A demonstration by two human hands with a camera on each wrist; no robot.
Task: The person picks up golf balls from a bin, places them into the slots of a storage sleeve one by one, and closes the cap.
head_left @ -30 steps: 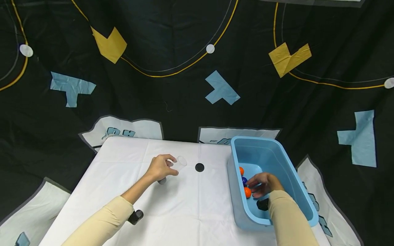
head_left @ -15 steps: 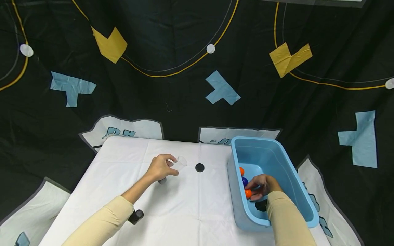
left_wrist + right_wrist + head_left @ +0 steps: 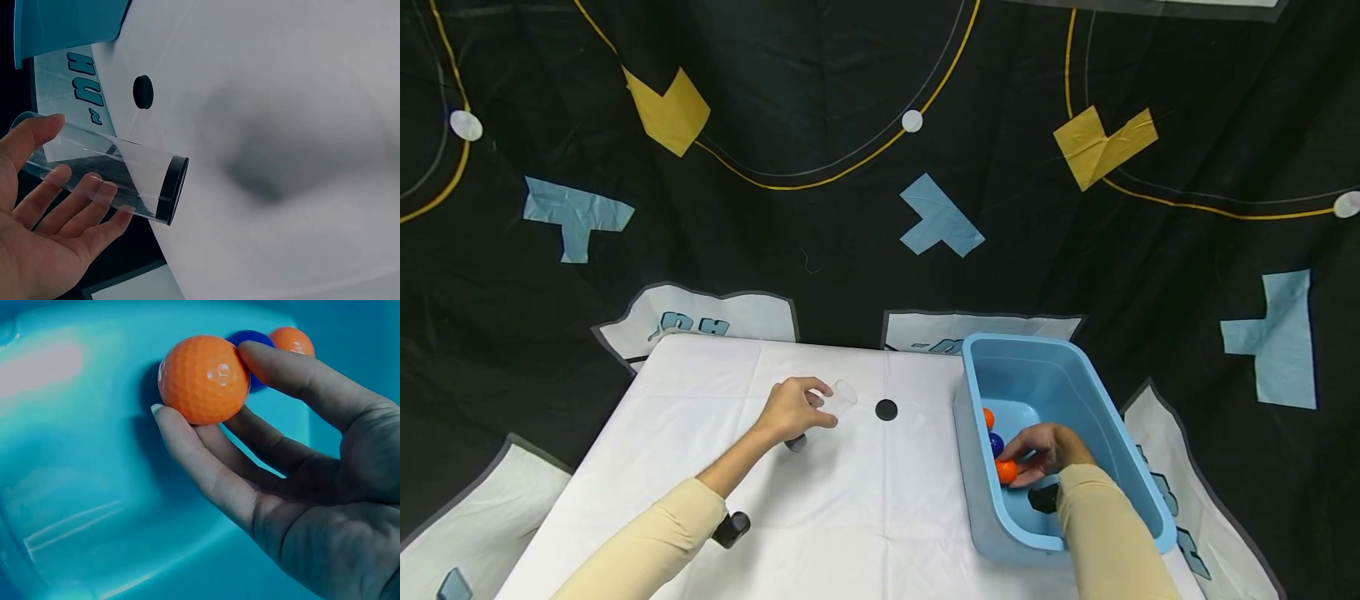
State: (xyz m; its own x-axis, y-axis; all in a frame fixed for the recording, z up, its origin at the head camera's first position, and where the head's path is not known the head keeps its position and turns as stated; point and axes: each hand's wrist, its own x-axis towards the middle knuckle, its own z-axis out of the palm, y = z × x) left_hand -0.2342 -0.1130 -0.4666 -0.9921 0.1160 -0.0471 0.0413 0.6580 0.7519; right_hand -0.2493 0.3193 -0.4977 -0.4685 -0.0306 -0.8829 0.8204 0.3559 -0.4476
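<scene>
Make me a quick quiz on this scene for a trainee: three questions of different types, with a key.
1. Multiple choice: what does the right hand hold?
a) a flat round black disc
b) a dimpled orange ball
c) a green wooden cube

2. True or false: the left hand holds a clear cylindrical plastic tube with a black end cap.

3. Count: including any held, how many balls show inside the light-blue plastic bin?

Key:
1. b
2. True
3. Three: the held one, a glossy blue ball and a second orange ball.
</scene>
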